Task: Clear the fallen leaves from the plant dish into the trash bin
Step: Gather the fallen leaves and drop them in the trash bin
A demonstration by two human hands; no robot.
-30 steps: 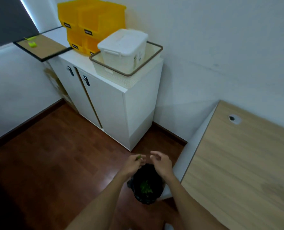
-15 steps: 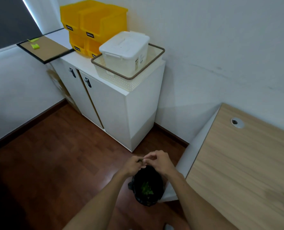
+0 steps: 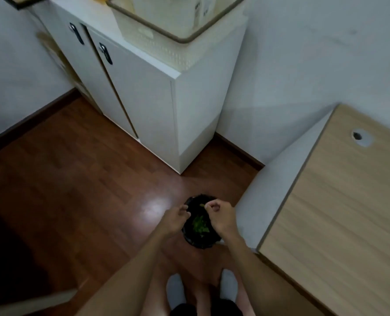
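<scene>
A white cabinet (image 3: 144,106) stood against the wall on the left, a cream basket (image 3: 166,42) on its top. On the wooden floor (image 3: 64,179) before it sat the black-lined trash bin (image 3: 199,241), green leaves (image 3: 198,224) heaped inside. The person's left hand (image 3: 174,221) hovered at the bin's left rim, fingers loosely curled and holding nothing I could make out. The right hand (image 3: 221,216) hung over the right rim, its fingertips (image 3: 206,207) pinched on what looked like a small leaf scrap (image 3: 202,205), though blur made that uncertain. A wooden desk (image 3: 337,224) filled the right side.
</scene>
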